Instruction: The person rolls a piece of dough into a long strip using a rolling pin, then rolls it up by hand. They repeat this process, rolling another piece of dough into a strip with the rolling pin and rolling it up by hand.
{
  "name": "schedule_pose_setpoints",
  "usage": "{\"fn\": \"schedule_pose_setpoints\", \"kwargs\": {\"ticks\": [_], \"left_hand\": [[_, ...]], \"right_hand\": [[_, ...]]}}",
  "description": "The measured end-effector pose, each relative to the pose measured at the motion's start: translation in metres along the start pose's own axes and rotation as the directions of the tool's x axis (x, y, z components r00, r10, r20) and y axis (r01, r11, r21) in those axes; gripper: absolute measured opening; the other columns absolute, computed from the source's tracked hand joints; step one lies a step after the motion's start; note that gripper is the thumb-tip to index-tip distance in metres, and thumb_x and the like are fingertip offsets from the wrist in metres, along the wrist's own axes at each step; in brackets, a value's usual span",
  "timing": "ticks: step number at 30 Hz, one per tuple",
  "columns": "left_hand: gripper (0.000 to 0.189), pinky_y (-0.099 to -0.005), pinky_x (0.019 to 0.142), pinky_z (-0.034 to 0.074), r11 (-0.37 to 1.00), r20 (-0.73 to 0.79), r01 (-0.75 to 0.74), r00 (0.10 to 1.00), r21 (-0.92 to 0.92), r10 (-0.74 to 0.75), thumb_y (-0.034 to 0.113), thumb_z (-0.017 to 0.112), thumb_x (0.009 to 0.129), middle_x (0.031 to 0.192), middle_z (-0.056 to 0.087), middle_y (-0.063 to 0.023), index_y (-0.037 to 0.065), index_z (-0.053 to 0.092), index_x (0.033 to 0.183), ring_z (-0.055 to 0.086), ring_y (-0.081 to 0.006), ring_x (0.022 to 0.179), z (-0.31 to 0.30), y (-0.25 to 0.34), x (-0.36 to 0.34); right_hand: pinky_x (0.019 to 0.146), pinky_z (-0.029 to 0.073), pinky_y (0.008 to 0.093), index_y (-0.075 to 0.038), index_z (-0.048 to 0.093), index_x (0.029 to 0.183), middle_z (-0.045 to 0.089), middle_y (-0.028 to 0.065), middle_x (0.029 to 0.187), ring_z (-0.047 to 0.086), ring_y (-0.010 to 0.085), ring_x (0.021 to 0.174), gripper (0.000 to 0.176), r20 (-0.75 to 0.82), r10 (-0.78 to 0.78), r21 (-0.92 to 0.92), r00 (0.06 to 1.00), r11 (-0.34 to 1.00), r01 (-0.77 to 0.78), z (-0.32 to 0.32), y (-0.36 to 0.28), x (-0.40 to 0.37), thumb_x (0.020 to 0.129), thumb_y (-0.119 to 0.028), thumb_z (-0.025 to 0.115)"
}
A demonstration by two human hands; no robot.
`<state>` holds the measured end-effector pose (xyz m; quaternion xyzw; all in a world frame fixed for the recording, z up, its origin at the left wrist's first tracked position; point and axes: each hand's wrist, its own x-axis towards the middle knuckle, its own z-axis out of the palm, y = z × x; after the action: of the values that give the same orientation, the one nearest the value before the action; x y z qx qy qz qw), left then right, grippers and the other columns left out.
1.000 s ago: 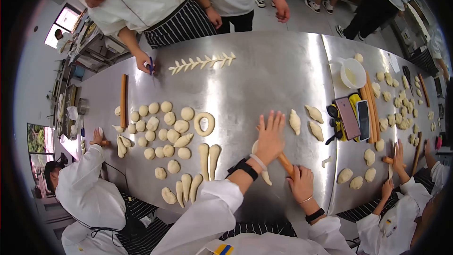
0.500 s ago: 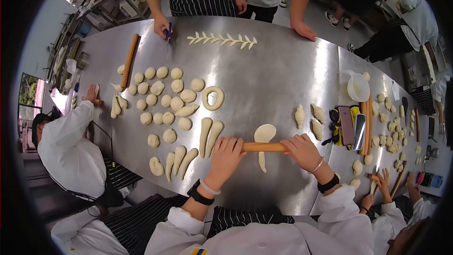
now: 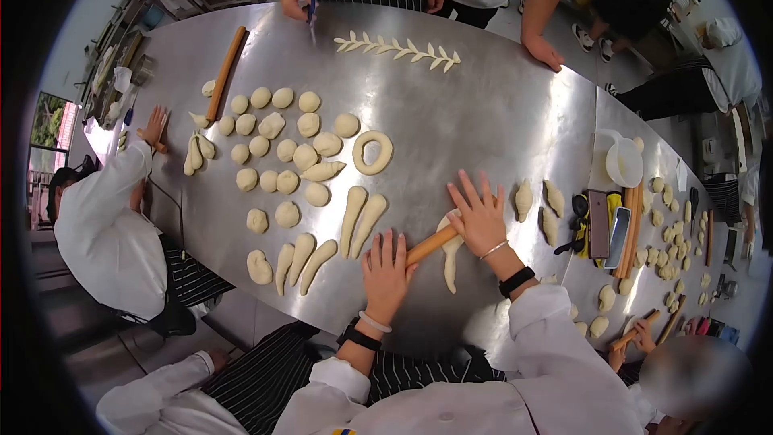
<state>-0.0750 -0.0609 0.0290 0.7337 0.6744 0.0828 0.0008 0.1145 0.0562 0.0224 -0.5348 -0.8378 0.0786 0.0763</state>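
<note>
A wooden rolling pin point(image 3: 431, 247) lies slanted across a flattened piece of dough point(image 3: 451, 267), whose narrow tail points toward me. My left hand point(image 3: 386, 280) rests on the pin's near-left end, fingers stretched out. On its far-right end lies my right hand point(image 3: 481, 221), palm down with fingers spread, hiding part of the dough's wide end. Neither hand wraps round the pin. Beside my left hand are two long tapered dough pieces point(image 3: 369, 223). Several shorter tapered pieces point(image 3: 300, 259) sit farther left. Past them are a dough ring point(image 3: 385, 163) and several dough balls point(image 3: 287, 182).
Across the steel table point(image 3: 475, 125) lies a leafy dough strip point(image 3: 397, 51); a person's hand point(image 3: 295, 2) there holds scissors. Another rolling pin point(image 3: 227, 72) is at left. Shaped dough pieces point(image 3: 523, 200), phones point(image 3: 598, 224) and a white container point(image 3: 624, 163) stand right. Co-workers surround the table.
The rolling pin has turned from level to slanted, its right end farther away. My right hand has moved left and forward; my left hand's fingers have straightened. The view has shifted.
</note>
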Motion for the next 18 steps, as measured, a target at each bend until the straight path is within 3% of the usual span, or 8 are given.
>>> {"fn": "schedule_pose_setpoints", "kwargs": {"ticks": [2, 4, 6, 9, 12, 14, 16, 18], "left_hand": [[0.061, -0.0404, 0.087, 0.039, 0.999, -0.001, -0.016, 1.000, -0.033, 0.015, 0.039, 0.064, 0.077, 0.119, 0.051, -0.0128, 0.005, 0.050, 0.125, 0.048, -0.0296, 0.109, 0.005, -0.010, 0.010], [0.059, -0.0392, 0.084, 0.040, 0.997, -0.003, -0.034, 0.999, -0.065, 0.034, 0.039, 0.064, 0.077, 0.113, 0.053, -0.0126, 0.004, 0.051, 0.122, 0.050, -0.0280, 0.104, 0.007, -0.024, 0.016], [0.048, -0.0354, 0.075, 0.042, 0.987, 0.099, -0.152, 0.983, -0.051, 0.157, 0.036, 0.062, 0.080, 0.096, 0.054, -0.0093, 0.002, 0.053, 0.113, 0.052, -0.0236, 0.088, 0.009, -0.037, 0.023], [0.037, -0.0332, 0.069, 0.041, 0.975, 0.027, -0.195, 0.980, -0.108, 0.199, 0.030, 0.061, 0.082, 0.084, 0.051, -0.0061, 0.002, 0.054, 0.106, 0.050, -0.0211, 0.077, 0.009, -0.045, 0.036], [0.033, -0.0326, 0.069, 0.041, 0.979, 0.028, -0.133, 0.990, -0.152, 0.139, 0.025, 0.059, 0.084, 0.084, 0.052, -0.0068, 0.001, 0.054, 0.105, 0.051, -0.0212, 0.076, -0.005, -0.037, 0.042], [0.032, -0.0335, 0.070, 0.041, 0.975, 0.014, -0.118, 0.992, -0.190, 0.123, 0.024, 0.059, 0.084, 0.084, 0.052, -0.0068, 0.001, 0.054, 0.105, 0.051, -0.0218, 0.078, -0.022, -0.029, 0.048], [0.031, -0.0344, 0.071, 0.041, 0.970, -0.004, -0.109, 0.994, -0.218, 0.111, 0.023, 0.059, 0.084, 0.084, 0.052, -0.0069, 0.001, 0.054, 0.105, 0.051, -0.0224, 0.080, -0.040, -0.026, 0.061], [0.027, -0.0372, 0.075, 0.040, 0.943, -0.133, -0.246, 0.966, -0.224, 0.221, 0.019, 0.058, 0.085, 0.088, 0.053, -0.0095, 0.001, 0.054, 0.105, 0.051, -0.0253, 0.086, -0.055, -0.022, 0.073]], "right_hand": [[0.106, 0.017, 0.0605, -0.019, 0.043, 0.136, 0.029, 0.0034, 0.149, 0.021, 0.0309, 0.138, 0.055, -0.023, -0.085, -0.059, 0.996, 0.995, 0.084, 0.004, -0.005, 0.028, 0.086, -0.037, 0.056], [0.107, 0.017, 0.0597, -0.018, 0.042, 0.136, 0.028, 0.0045, 0.149, 0.020, 0.0312, 0.138, 0.055, -0.024, -0.049, -0.044, 0.999, 0.998, 0.047, 0.012, -0.014, 0.052, 0.087, -0.037, 0.055], [0.107, 0.017, 0.0590, -0.017, 0.042, 0.137, 0.027, 0.0056, 0.149, 0.020, 0.0316, 0.138, 0.055, -0.035, -0.015, -0.035, 0.999, 0.999, 0.014, 0.021, -0.022, 0.081, 0.087, -0.037, 0.054], [0.109, 0.016, 0.0567, -0.015, 0.043, 0.135, 0.026, 0.0066, 0.150, 0.020, 0.0312, 0.139, 0.052, -0.081, -0.020, 0.000, 0.997, 1.000, 0.020, 0.034, -0.026, 0.112, 0.089, -0.038, 0.051], [0.107, 0.023, 0.0525, -0.014, 0.046, 0.131, 0.037, 0.0079, 0.142, 0.029, 0.0303, 0.133, 0.050, -0.075, -0.150, -0.025, 0.986, 0.989, 0.148, 0.029, -0.022, 0.122, 0.090, -0.041, 0.050], [0.101, 0.030, 0.0459, -0.013, 0.050, 0.125, 0.048, 0.0085, 0.130, 0.039, 0.0271, 0.123, 0.047, 0.234, -0.247, 0.400, 0.940, 0.906, 0.138, -0.005, -0.002, 0.102, 0.089, -0.043, 0.052], [0.094, 0.034, 0.0402, -0.011, 0.053, 0.118, 0.055, 0.0078, 0.113, 0.047, 0.0240, 0.110, 0.042, 0.059, -0.494, 0.212, 0.867, 0.855, 0.473, -0.042, 0.004, 0.063, 0.085, -0.036, 0.059], [0.089, 0.038, 0.0358, -0.010, 0.055, 0.113, 0.054, 0.0094, 0.106, 0.052, 0.0253, 0.101, 0.039, 0.272, -0.420, 0.153, 0.866, 0.907, 0.392, -0.079, 0.001, 0.035, 0.081, -0.027, 0.065]]}}
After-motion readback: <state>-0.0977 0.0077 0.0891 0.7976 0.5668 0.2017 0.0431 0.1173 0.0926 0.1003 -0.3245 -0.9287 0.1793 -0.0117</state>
